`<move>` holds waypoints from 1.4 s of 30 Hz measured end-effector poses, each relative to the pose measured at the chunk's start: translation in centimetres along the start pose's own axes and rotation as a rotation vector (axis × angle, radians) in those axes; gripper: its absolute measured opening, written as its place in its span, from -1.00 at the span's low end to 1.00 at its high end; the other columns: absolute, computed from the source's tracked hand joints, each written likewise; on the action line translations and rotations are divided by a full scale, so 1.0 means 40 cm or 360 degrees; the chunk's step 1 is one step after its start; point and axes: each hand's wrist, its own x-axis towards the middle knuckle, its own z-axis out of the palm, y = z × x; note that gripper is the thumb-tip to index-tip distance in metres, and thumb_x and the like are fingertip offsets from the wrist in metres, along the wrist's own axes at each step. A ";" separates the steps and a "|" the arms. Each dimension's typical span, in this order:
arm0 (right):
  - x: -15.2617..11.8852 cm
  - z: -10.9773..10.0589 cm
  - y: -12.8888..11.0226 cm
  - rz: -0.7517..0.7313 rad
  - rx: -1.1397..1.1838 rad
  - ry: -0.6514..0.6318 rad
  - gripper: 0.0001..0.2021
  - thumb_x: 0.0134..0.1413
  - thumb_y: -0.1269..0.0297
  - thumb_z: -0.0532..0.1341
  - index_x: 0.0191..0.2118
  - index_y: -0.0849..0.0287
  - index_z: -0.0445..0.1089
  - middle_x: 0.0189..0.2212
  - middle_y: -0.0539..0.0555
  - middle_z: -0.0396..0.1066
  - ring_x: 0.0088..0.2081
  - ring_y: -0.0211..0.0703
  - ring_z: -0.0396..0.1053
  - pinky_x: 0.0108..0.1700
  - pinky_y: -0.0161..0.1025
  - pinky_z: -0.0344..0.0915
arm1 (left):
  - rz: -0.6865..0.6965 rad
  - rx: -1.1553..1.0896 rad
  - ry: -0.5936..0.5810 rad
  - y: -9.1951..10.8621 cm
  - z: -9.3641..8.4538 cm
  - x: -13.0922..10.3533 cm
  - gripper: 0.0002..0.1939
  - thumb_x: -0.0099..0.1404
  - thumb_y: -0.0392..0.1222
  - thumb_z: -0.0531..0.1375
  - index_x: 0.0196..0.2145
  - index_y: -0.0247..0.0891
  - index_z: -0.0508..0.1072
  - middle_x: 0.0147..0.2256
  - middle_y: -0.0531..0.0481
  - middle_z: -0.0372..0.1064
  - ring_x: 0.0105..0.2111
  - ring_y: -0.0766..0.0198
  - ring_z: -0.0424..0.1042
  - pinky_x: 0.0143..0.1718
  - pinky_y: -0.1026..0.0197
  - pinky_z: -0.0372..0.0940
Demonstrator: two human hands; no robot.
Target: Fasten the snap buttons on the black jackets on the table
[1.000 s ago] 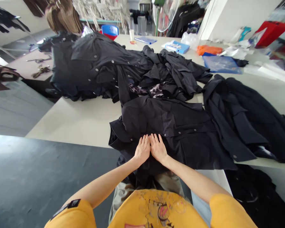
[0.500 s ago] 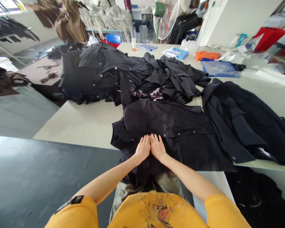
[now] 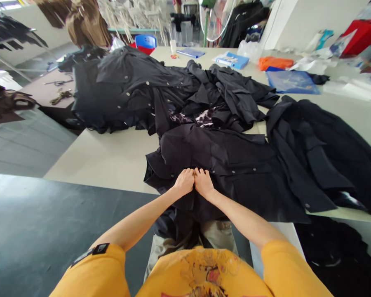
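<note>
A black jacket (image 3: pixel 250 189) with round snap buttons lies spread along the table's front edge, its collar to the left and part of it hanging over the edge. My left hand (image 3: pixel 184 182) and my right hand (image 3: pixel 203 182) sit side by side on its front placket, thumbs nearly touching. The fingers of both are curled down and closed on the jacket's front; the fingertips are partly hidden. One snap shows to the left of my hands, and several run along the placket to the right.
A heap of dark jackets (image 3: pixel 108 90) covers the far left of the table (image 3: pixel 111 161). Another dark jacket (image 3: pixel 334 152) lies to the right. Behind are a blue plastic packet (image 3: pixel 293 82), an orange bundle (image 3: pixel 275 63) and a standing fan (image 3: pixel 216 20). Dark cloth (image 3: pixel 334 247) is piled below right.
Both hands' fingers, stretched flat on the jacket before, are now curled and closed on its front. The hands stay at nearly the same place on the placket. The view has tilted slightly.
</note>
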 end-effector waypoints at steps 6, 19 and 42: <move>-0.011 0.005 0.003 0.0003 0.0039 0.0002 -0.55 0.21 0.46 0.04 0.20 0.34 0.31 0.17 0.37 0.29 0.06 0.18 0.22 0.04 0.11 0.22 | -0.0013 -0.0026 0.0020 0.005 0.002 0.000 -0.64 0.17 -0.39 0.11 -0.08 -0.42 0.50 -0.13 -0.30 0.38 -0.06 -0.03 0.33 0.03 -0.04 0.24; -0.082 0.043 0.070 -0.0020 0.0290 0.0161 -0.50 0.32 0.32 0.02 0.33 0.31 0.15 0.33 0.23 0.14 0.32 0.06 0.03 0.32 0.08 -0.04 | -0.0366 -0.0108 0.0348 -0.168 0.013 -0.126 -0.69 0.33 -0.29 0.11 0.01 -0.26 0.45 -0.10 -0.19 0.42 -0.04 0.00 0.38 0.09 -0.14 0.23; 0.038 0.031 -0.154 -0.0496 0.0510 0.0085 -0.47 0.21 0.36 0.14 0.29 0.26 0.22 0.36 0.31 0.02 0.37 0.13 -0.04 0.38 0.13 -0.08 | -0.0028 -0.0204 0.0347 -0.352 0.037 -0.150 -0.63 0.32 -0.39 0.09 0.04 -0.24 0.49 -0.04 -0.12 0.50 0.00 0.14 0.45 0.28 -0.06 0.13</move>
